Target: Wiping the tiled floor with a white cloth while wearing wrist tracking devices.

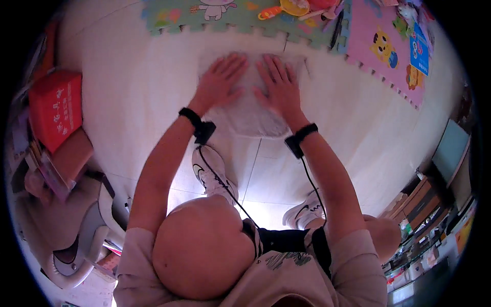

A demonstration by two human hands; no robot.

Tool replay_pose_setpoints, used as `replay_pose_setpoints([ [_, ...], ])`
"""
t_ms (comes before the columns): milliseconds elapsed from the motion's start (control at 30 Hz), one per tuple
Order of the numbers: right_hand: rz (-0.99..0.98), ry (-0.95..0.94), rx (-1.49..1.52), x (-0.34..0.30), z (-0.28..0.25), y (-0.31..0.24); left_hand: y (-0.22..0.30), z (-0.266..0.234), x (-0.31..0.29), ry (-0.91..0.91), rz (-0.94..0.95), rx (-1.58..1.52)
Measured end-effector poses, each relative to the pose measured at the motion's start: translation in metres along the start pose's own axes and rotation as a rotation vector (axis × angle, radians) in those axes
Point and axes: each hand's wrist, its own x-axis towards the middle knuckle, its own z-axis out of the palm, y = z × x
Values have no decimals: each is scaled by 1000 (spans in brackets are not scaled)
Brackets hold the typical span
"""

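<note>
A pale greyish, roughly rectangular piece (255, 121) lies flat on the light tiled floor; it looks like a thin cloth or a plastic bag, and I cannot make out which. My left hand (220, 82) rests palm down on its left part, with the fingers stretched forward. On its right part my right hand (280, 88) lies flat too, fingers a little apart. Neither hand grips anything. Between the two hands, and nearer to me, the wrinkled surface and its near edge show. A black strap with a small device and cable sits on each wrist.
Ahead lie a green foam mat (245, 20) with toys, among them an orange-handled yellow toy (271, 12), and a pink foam mat (371, 51) with a blue card (419, 48). At left stand a red box (56, 107) and a grey-brown seat-like object (56, 225). Shelves (429, 210) line the right.
</note>
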Motion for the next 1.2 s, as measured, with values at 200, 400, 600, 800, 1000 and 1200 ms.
replay_pose_setpoints([
  [200, -7, 72, 20, 57, 10, 0, -44, -18, 20, 77, -1, 108],
  [400, -24, 72, -41, 56, 16, -1, -46, -16, 19, 116, 5, 95],
  [600, 37, -59, -21, 0, 10, -16, -8, -4, -10, 26, -14, -21],
  [800, 92, -201, 21, -116, 2, -35, 75, 19, -66, -65, 37, -131],
  [1000, 69, -314, -32, -211, 5, -54, 125, 41, -113, -188, 158, -226],
  [1200, 42, -213, 10, -144, 8, -34, 90, 29, -86, -166, 97, -210],
])
